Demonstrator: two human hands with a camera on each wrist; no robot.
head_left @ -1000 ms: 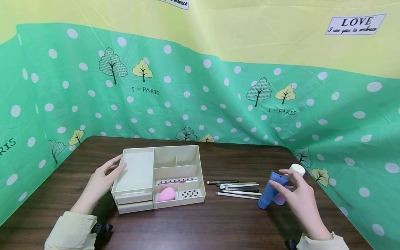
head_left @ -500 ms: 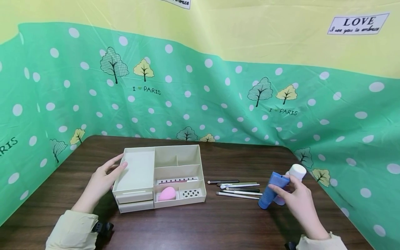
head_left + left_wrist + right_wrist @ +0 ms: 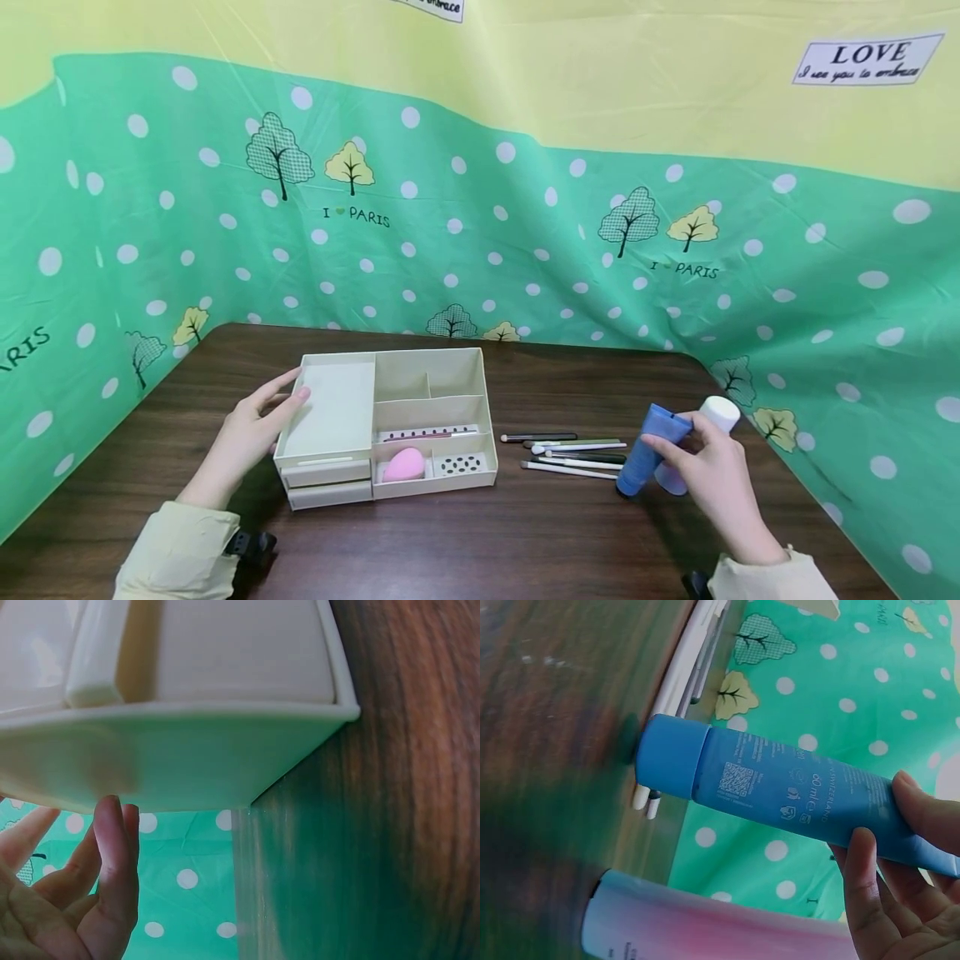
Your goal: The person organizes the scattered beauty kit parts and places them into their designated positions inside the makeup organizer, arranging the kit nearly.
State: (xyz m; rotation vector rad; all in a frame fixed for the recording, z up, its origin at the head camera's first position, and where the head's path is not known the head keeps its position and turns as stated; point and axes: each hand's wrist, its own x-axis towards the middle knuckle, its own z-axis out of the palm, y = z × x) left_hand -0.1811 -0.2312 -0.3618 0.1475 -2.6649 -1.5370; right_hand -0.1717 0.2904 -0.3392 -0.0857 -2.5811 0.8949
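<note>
My right hand (image 3: 708, 467) pinches a blue squeeze tube (image 3: 643, 454) near its flat end, between thumb and fingers. The tube leans with its cap downward; in the right wrist view its blue cap (image 3: 673, 756) and printed back show. Just behind it stands a pink and pale-blue bottle (image 3: 705, 915) with a white cap (image 3: 720, 412), partly hidden by my hand. My left hand (image 3: 251, 425) rests against the left side of a cream desk organizer (image 3: 336, 408). In the left wrist view, fingertips (image 3: 111, 814) touch its side wall (image 3: 187, 757).
Several makeup brushes (image 3: 573, 467) lie between organizer and tube. A pink makeup sponge (image 3: 405, 465) and a thin red-and-white brush (image 3: 431, 435) sit in the organizer's compartments; its back compartments hold nothing. A green and yellow curtain (image 3: 480, 208) hangs behind the dark wooden table (image 3: 480, 550).
My right fingers have closed on the blue tube, and it has risen slightly from the table. The left hand stays at the organizer; the whole view has drifted a little.
</note>
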